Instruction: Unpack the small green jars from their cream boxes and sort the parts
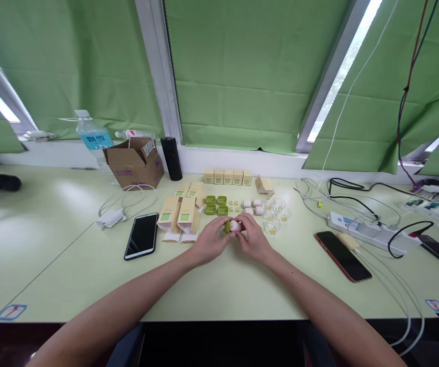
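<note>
Left hand (211, 238) has the little green piece (227, 227) pinched, right hand (255, 237) grips the pale pink piece (235, 226), pieces touching, just this side of the green cups (223, 210). I'd line them up square, fingertips on the sides, and press gently and evenly so neither tilts

left forearm (146, 288): slants inward over desk's (225, 295) near edge | right forearm (313, 288): mirrors it | left hand (210, 238), right hand (254, 237): close together, fingers bent, thumbs on near-edge side
</note>
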Action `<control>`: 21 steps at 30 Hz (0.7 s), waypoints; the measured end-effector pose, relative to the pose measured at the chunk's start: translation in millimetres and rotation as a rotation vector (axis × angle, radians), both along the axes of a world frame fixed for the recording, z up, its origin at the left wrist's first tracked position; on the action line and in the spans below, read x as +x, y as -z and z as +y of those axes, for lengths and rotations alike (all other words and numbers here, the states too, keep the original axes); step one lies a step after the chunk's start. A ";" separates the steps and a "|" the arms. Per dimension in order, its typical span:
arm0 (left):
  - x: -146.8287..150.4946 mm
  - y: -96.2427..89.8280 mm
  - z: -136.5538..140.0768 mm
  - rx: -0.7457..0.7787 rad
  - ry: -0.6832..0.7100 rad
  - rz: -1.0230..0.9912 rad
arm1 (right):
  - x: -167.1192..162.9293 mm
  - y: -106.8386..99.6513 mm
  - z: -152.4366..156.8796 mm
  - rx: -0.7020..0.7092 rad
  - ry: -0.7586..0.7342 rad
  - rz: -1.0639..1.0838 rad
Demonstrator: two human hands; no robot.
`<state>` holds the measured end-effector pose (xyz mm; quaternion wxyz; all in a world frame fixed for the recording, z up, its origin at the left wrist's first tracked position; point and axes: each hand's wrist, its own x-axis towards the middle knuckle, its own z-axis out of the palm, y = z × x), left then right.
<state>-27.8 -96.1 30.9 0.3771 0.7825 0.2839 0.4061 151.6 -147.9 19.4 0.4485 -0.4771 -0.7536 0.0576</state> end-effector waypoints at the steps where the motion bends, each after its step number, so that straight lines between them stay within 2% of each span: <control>1: -0.3 0.7 0.6 0.012 0.013 0.014 | 0.8 0.1 -0.3 -0.019 -0.008 0.033; 5: -0.2 -1.7 1.6 0.024 0.029 0.111 | -0.5 -2.5 -2.3 -0.075 0.033 0.050; 8: 1.0 -2.5 2.1 0.035 0.021 0.161 | -0.8 -9.3 -3.5 -0.064 0.102 0.009; 12: 1.9 9.3 9.6 -0.057 -0.041 0.152 | 16.8 -23.8 -0.5 0.077 0.244 0.177; 15: 3.0 20.6 16.9 -0.173 -0.052 -0.005 | 42.7 -32.3 4.6 0.160 0.379 0.218; 18: 4.9 26.3 19.0 -0.206 -0.036 -0.107 | 63.9 -32.9 8.9 0.132 0.502 -0.036; 21: 5.9 27.3 17.4 -0.204 -0.029 -0.081 | 70.8 -28.4 10.7 0.005 0.564 -0.374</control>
